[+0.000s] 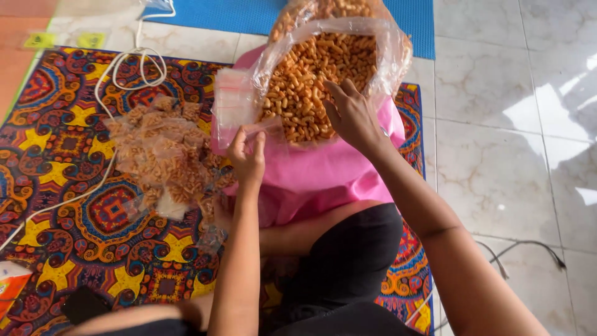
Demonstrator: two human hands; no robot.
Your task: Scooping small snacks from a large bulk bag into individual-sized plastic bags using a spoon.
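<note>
I see a big clear plastic bag [385, 56], crinkled and glossy, propped open on a pink cloth [323, 174] in front of the person's lap; it is full of small curled orange snacks [311, 81], ridged and dry-looking. My right hand [353, 115] lies at the bag's mouth, fingers spread flat and loose over the snacks, gripping nothing that I can make out. My left hand [247, 158] is pinched shut on the rim of a small clear pouch [264, 127], thin and limp, held just at the lower edge of the big bag. Just above it, against the big bag's left side, leans a stack of flat empty pouches [231, 102] with pinkish strips. To the left, a heap of filled pouches [163, 155] sits on a patterned mat [62, 155] of swirling red, yellow and blue shapes. A white cord [134, 65] loops across the mat's top. Pale glossy floor tiles [497, 155] lie to the right, a blue mat [249, 15] beyond.
</note>
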